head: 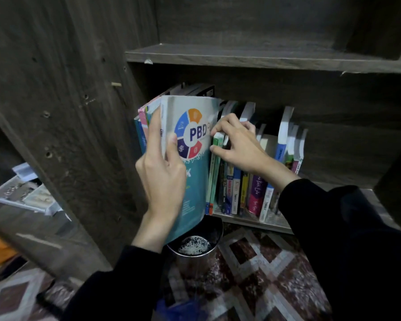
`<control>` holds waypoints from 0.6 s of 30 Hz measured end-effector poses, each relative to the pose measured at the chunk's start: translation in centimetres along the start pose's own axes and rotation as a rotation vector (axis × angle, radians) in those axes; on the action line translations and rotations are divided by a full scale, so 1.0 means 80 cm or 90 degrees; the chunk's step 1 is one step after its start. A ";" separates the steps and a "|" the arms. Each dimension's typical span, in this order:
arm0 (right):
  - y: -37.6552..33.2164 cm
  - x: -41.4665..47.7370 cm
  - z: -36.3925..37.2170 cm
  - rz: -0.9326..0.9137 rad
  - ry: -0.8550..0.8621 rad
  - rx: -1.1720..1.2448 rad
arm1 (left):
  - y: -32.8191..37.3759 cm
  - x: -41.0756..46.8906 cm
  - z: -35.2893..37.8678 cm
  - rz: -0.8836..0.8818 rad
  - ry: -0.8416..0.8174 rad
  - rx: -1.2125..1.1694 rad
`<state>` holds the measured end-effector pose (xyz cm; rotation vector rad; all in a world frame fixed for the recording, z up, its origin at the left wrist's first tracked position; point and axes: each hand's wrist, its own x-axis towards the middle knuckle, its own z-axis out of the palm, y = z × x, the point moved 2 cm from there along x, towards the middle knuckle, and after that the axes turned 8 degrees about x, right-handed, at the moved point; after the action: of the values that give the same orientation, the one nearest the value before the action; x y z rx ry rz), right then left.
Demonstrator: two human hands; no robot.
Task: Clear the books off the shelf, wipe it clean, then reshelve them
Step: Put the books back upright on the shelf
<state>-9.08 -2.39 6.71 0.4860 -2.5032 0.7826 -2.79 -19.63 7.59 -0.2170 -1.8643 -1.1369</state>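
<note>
Head view, looking down into a dark wood-grain bookcase (67, 117).

- Left hand (160, 174): fingers (153, 126) reaching behind a large teal-and-white book (195, 144), thumb pressed on its front cover, so grasping the book together with a few thin pink and blue volumes (142, 126) held against its back. Cover printed with a ring of blue, orange, purple and red segments around the letters "PBD"; a large white "K" partly visible lower down beside the hand; smaller print on the cover too blurred to read. Book upright, at the left end of the lower shelf (276, 222), its bottom edge hanging below and in front of the shelf board.
- Right hand (239, 149): fingers curled over the top of a green-spined book (218, 141), thumb against its spine, pinching it just beside the large cover.
- Row of books (252, 193) standing spine-out on the lower shelf, running right from the green-spined book; script lettering on a purple spine and on the white spines not legible. Taller white volumes (285, 128) leaning at the row's right end.
- Upper shelf (241, 55) bare where visible.
- Shiny metal container (214, 230) on the floor directly under the large book.
- Maroon-and-white diamond-patterned floor covering (264, 272).
- Black sleeves (333, 228) on both arms.
</note>
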 end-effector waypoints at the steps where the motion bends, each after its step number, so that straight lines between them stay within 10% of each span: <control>1: 0.000 0.000 0.000 -0.003 0.004 -0.004 | -0.002 -0.004 0.006 0.009 0.017 -0.007; 18: 0.000 0.001 0.005 -0.025 0.019 -0.026 | -0.083 -0.098 0.056 -0.074 -0.025 0.101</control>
<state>-9.30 -2.66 6.44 0.5045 -2.4698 0.7164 -4.74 -17.57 -3.29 -0.0425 -2.0134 -1.0616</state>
